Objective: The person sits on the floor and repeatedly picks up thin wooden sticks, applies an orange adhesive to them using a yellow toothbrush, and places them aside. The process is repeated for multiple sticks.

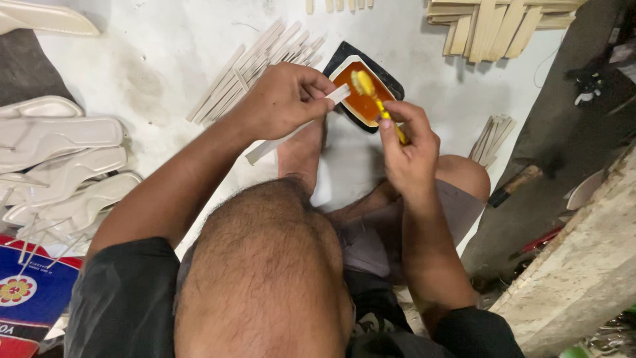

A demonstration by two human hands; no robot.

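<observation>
White, scuffed floor [165, 59] is seen from above, with a raised knee filling the lower middle of the view. One left hand [285, 99] is held palm down over the floor, its fingers curled and closed around one pale strip [291, 132], which runs slantwise from beneath the hand toward the tray. One right hand [407, 149] is raised just beside it, fingers pinched shut on the yellow handle of one brush [371, 93], whose head is held over the tray. One tray of amber glue [358, 99] is set on the floor just beyond both hands, touching a dark sheet beneath it. The strip's upper end is seen at the tray's near rim, close to the brush head.

A loose fan of pale strips [252, 66] is spread on the floor beyond the left hand; the number cannot be told exactly. About five white shoe soles [59, 166] are stacked at the floor's left edge. A heap of wooden slats [490, 23] is laid near the far right corner.
</observation>
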